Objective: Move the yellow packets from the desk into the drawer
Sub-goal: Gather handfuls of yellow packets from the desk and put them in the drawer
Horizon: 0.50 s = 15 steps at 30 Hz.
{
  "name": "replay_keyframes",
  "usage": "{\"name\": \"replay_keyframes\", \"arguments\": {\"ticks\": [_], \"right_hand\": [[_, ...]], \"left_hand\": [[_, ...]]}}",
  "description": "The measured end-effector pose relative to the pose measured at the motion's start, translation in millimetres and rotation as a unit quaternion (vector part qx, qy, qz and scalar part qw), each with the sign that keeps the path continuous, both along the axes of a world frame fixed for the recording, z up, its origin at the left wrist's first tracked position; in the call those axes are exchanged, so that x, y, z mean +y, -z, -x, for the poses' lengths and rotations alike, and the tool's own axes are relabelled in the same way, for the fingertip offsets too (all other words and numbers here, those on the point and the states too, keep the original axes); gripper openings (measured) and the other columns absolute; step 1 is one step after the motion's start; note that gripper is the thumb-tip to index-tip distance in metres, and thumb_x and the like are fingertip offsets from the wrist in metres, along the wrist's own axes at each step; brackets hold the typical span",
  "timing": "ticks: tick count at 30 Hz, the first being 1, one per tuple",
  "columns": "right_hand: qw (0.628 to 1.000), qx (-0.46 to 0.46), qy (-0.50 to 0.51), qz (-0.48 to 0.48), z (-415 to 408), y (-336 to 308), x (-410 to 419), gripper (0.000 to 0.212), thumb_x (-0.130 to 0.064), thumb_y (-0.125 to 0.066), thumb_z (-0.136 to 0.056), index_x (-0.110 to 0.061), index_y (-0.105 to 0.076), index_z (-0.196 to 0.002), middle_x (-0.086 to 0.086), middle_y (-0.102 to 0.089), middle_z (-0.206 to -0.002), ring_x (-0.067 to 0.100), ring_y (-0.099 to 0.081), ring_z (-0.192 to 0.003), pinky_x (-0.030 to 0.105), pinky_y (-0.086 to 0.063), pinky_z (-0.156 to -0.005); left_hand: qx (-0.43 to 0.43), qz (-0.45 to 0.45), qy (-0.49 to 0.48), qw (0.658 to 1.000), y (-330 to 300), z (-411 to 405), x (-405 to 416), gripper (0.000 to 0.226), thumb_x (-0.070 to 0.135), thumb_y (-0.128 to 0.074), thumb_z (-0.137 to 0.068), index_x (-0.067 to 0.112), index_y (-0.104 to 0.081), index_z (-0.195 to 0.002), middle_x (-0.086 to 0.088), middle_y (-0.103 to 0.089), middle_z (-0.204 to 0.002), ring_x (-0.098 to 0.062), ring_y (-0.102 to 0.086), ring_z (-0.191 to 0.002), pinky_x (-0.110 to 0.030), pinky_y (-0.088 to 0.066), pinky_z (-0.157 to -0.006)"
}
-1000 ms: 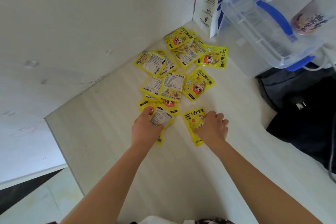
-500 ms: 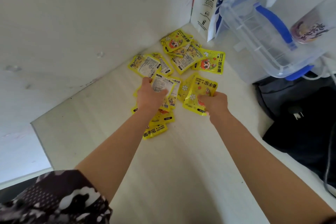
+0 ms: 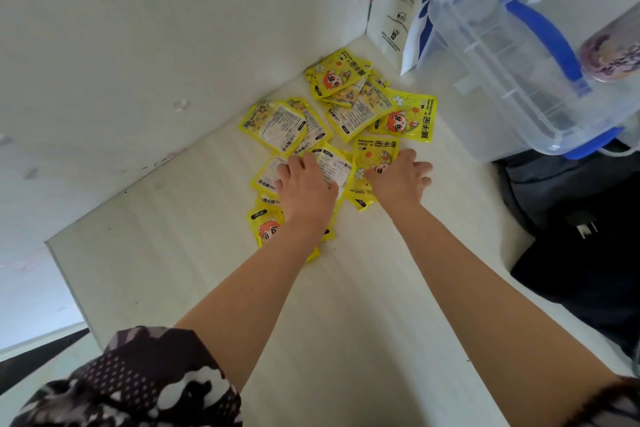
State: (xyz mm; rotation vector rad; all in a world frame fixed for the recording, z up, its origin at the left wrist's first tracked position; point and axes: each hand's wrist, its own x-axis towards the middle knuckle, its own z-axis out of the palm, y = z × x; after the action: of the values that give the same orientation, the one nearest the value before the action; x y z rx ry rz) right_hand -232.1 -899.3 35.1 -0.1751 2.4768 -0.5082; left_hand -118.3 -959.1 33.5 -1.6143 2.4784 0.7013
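Several yellow packets (image 3: 403, 116) with a cartoon face lie scattered in the corner of the white desk (image 3: 194, 253). My left hand (image 3: 304, 185) rests on the nearer packets and grips one that shows its white label side (image 3: 334, 166). My right hand (image 3: 398, 178) holds another yellow packet (image 3: 375, 154) with the thumb on its printed face, the fingers spread out to the right past its edge. More packets (image 3: 266, 229) lie partly hidden under my left wrist. No drawer is in view.
White panels (image 3: 138, 45) wall the desk at the back and left. A clear plastic box with a blue handle (image 3: 519, 55) and a white paper bag (image 3: 398, 3) stand at the back right. A black bag (image 3: 581, 236) lies on the right. The desk's left edge (image 3: 65, 281) drops to the floor.
Both hands each picked up a packet near the front of the pile. They then moved forward and came down on the packets in the middle.
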Motion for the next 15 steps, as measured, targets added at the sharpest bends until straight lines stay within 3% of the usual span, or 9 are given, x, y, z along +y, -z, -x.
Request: {"name": "replay_keyframes", "arguments": {"ticks": [6, 9, 12, 15], "right_hand": [[0.999, 0.004, -0.054, 0.006, -9, 0, 1, 0.056, -0.025, -0.068, -0.083, -0.012, -0.038, -0.128, 0.015, -0.032, -0.136, 0.039, -0.033, -0.123, 0.046, -0.036, -0.101], [0.998, 0.004, -0.059, -0.004, -12, -1, 5, 0.054, -0.025, -0.068, -0.084, -0.013, -0.037, -0.127, 0.015, -0.034, -0.132, 0.038, -0.034, -0.122, 0.047, -0.035, -0.098], [0.997, 0.016, -0.073, 0.01, -19, -1, 12, 0.049, -0.012, -0.063, -0.085, -0.014, -0.035, -0.125, 0.015, -0.032, -0.127, 0.037, -0.037, -0.11, 0.045, -0.038, -0.089], [0.998, 0.013, -0.064, 0.027, -25, 1, 19, 0.051, -0.004, -0.06, -0.084, -0.015, -0.034, -0.127, 0.015, -0.03, -0.127, 0.037, -0.041, -0.103, 0.045, -0.043, -0.086]], "left_hand": [[0.031, 0.009, 0.025, 0.999, 2, -2, 7, 0.042, 0.023, -0.065, -0.084, 0.009, -0.047, -0.12, -0.011, -0.053, -0.121, -0.032, -0.044, -0.113, -0.04, -0.04, -0.094], [0.069, 0.003, 0.037, 0.997, 2, -9, 11, 0.041, 0.014, -0.066, -0.083, 0.01, -0.048, -0.12, -0.009, -0.053, -0.12, -0.03, -0.044, -0.113, -0.036, -0.039, -0.093], [0.098, -0.01, 0.032, 0.995, -3, -19, 14, 0.04, 0.008, -0.065, -0.082, 0.011, -0.049, -0.118, -0.009, -0.053, -0.114, -0.029, -0.047, -0.11, -0.036, -0.042, -0.089], [0.121, -0.027, -0.003, 0.992, -11, -30, 15, 0.04, 0.008, -0.066, -0.082, 0.014, -0.048, -0.118, -0.006, -0.052, -0.112, -0.023, -0.05, -0.097, -0.033, -0.043, -0.077]]}}
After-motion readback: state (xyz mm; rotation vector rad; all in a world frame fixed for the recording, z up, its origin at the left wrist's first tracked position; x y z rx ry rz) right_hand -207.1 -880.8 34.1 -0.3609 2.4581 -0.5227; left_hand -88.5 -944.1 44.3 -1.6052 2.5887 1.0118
